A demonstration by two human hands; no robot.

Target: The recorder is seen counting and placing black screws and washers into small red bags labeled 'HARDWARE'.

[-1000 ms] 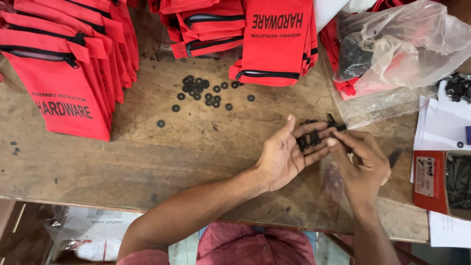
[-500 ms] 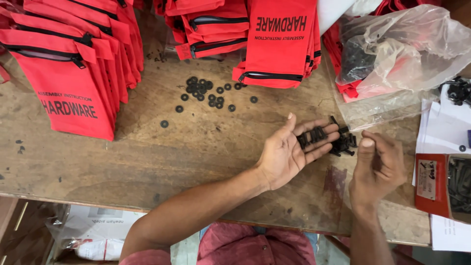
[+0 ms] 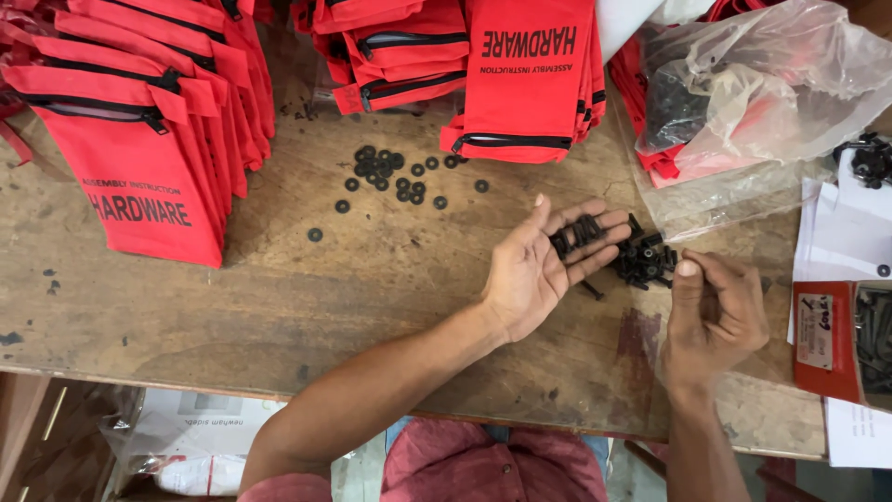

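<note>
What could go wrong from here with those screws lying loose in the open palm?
The left hand is open and flat with black screws lying loose across the fingers; a slight tilt could roll them off. The screw pile on the wooden table sits right under those fingers, so dropped ones might mix in and spoil any count. The right hand, close beside the pile, may scatter it.

Bare wood (image 3: 279, 307) between pouches (image 3: 149, 177) and screws (image 3: 646, 265)

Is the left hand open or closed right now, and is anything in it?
Open. The left hand lies palm up with fingers spread, and a few black screws rest across its fingers.
</note>
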